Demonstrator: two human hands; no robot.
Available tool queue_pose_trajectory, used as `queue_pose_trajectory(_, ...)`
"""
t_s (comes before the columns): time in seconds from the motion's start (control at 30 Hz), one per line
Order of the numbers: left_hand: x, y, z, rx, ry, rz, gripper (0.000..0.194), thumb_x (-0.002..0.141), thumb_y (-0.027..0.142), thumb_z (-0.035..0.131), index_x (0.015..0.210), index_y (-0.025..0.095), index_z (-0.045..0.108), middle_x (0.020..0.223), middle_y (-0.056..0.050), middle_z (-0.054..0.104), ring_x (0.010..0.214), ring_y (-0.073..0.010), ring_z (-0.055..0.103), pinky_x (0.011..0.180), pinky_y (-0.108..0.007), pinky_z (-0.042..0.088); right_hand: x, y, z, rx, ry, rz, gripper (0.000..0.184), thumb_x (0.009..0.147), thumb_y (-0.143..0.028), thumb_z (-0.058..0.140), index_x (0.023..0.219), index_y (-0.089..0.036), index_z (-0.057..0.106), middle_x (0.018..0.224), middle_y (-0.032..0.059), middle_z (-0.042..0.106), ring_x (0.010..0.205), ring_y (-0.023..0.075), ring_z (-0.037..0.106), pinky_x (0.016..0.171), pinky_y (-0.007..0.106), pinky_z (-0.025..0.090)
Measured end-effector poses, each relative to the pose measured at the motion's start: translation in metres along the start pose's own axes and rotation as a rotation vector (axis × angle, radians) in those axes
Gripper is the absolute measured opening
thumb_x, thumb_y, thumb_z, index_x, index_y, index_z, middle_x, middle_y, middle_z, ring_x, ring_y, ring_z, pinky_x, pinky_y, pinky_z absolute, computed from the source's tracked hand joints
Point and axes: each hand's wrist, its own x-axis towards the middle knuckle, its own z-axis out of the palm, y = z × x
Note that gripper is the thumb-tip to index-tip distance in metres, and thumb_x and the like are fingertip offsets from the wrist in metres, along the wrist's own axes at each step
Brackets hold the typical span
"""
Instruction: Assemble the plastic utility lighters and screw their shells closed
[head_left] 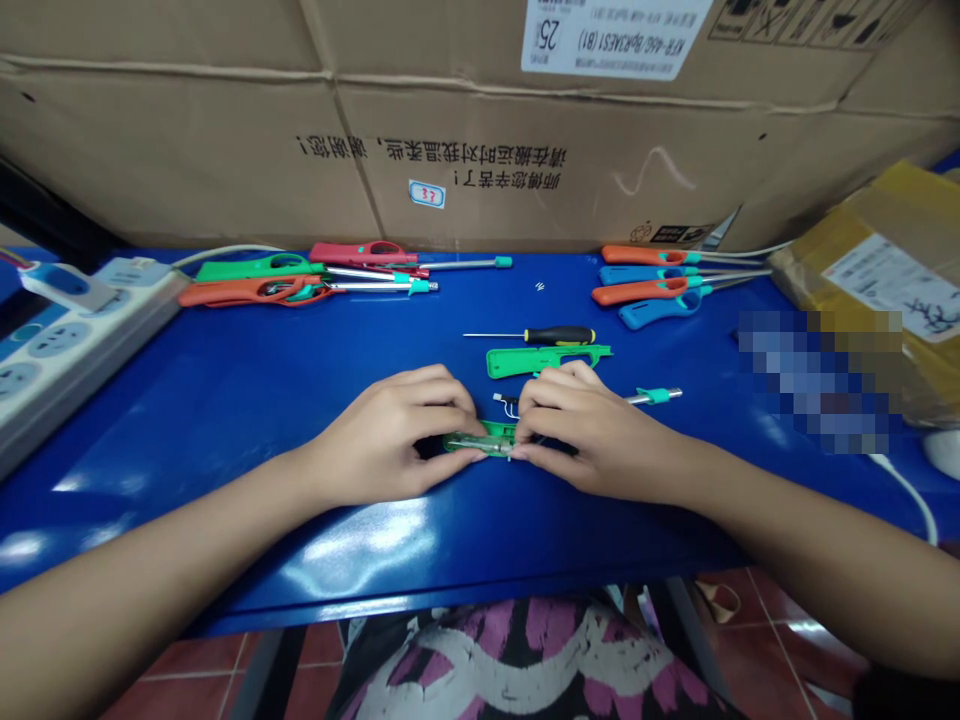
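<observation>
Between my two hands lies a green lighter shell half (497,428) with a clear fuel tank (469,442) in it. My left hand (409,430) pinches its left end between thumb and fingers. At the other end, the fingertips of my right hand (600,430) close on the shell near the tank's valve end. Just behind it are a small black-and-white part with wires (504,401) and a metal tube with a teal tip (654,396), partly hidden by my right hand. Farther back rest the other green shell half (525,362) and a black-and-yellow screwdriver (559,335).
Several long-necked lighters (255,291) are grouped at the back left, and more orange and blue ones (645,291) at the back right. A power strip (97,310) borders the left side. A large cardboard box (225,150) and a taped parcel (847,260) enclose the blue table (247,400).
</observation>
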Motion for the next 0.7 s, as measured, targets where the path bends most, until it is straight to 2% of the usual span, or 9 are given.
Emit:
queue_pose_trajectory(0.3, 0.0023, 0.0058, 0.0015, -0.089, 0.190, -0.037, 0.013, 0.090, 0.017, 0.070, 0.101, 0.016, 0.076, 0.092, -0.006, 0.075, 0.084, -0.0149, 0.070, 0.078, -0.026, 0.059, 0.0020, 0.0003, -0.0007, 0.246, 0.152, 0.161, 0.011, 0.097, -0.026, 0.061, 0.088, -0.021, 0.063, 0.091, 0.0012, 0.064, 0.092, 0.0172, 0.058, 0.090, 0.037, 0.035)
queue_pose_trajectory(0.4, 0.0029, 0.0077, 0.0010, -0.107, 0.215, -0.071, 0.012, 0.090, 0.018, 0.071, 0.100, 0.017, 0.076, 0.092, -0.006, 0.077, 0.083, -0.0145, 0.072, 0.077, -0.024, 0.060, 0.0026, -0.0018, -0.0041, 0.275, 0.191, 0.169, 0.003, 0.092, -0.019, 0.063, 0.090, -0.021, 0.064, 0.091, 0.0020, 0.066, 0.093, 0.0181, 0.061, 0.090, 0.038, 0.038)
queue_pose_trajectory(0.47, 0.0028, 0.0076, 0.0007, -0.108, 0.224, -0.087, 0.011, 0.090, 0.020, 0.071, 0.100, 0.018, 0.076, 0.092, -0.006, 0.077, 0.082, -0.0146, 0.072, 0.077, -0.025, 0.060, 0.0027, -0.0019, -0.0057, 0.285, 0.210, 0.170, 0.005, 0.090, -0.017, 0.062, 0.090, -0.021, 0.065, 0.091, 0.0023, 0.068, 0.093, 0.0185, 0.062, 0.090, 0.038, 0.040)
queue_pose_trajectory(0.7, 0.0020, 0.0070, 0.0015, -0.114, 0.223, -0.105, 0.012, 0.089, 0.019, 0.073, 0.100, 0.016, 0.077, 0.092, -0.006, 0.077, 0.082, -0.0136, 0.072, 0.077, -0.023, 0.060, 0.0029, 0.0031, -0.0033, 0.309, 0.237, 0.174, 0.008, 0.094, -0.021, 0.064, 0.088, -0.021, 0.069, 0.090, 0.0019, 0.074, 0.089, 0.0174, 0.066, 0.087, 0.037, 0.043)
